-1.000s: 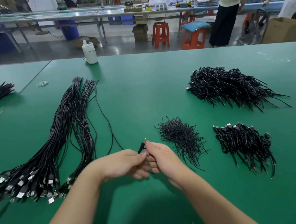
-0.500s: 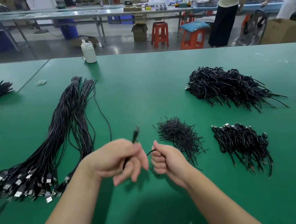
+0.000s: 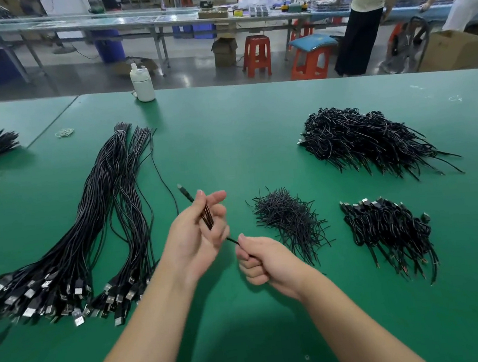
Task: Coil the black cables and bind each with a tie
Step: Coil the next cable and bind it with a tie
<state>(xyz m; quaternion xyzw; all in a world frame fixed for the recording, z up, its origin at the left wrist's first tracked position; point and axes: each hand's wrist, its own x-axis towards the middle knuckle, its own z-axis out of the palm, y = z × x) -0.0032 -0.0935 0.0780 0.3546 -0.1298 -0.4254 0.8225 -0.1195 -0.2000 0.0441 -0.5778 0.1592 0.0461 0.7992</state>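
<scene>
My left grip (image 3: 199,237) holds the folded black cable (image 3: 207,217); my right grip (image 3: 261,261) pinches its tail above the green tabletop (image 3: 228,141).

My left hand (image 3: 199,237) and right hand (image 3: 264,263) are bare: no gloves, rings or wrist straps. Both of my forearms are uncovered from wrist to the lower frame edge; no sleeve cuff shows on either. My fingernails are short and unpainted. No watch or band sits at either of my wrists.
</scene>
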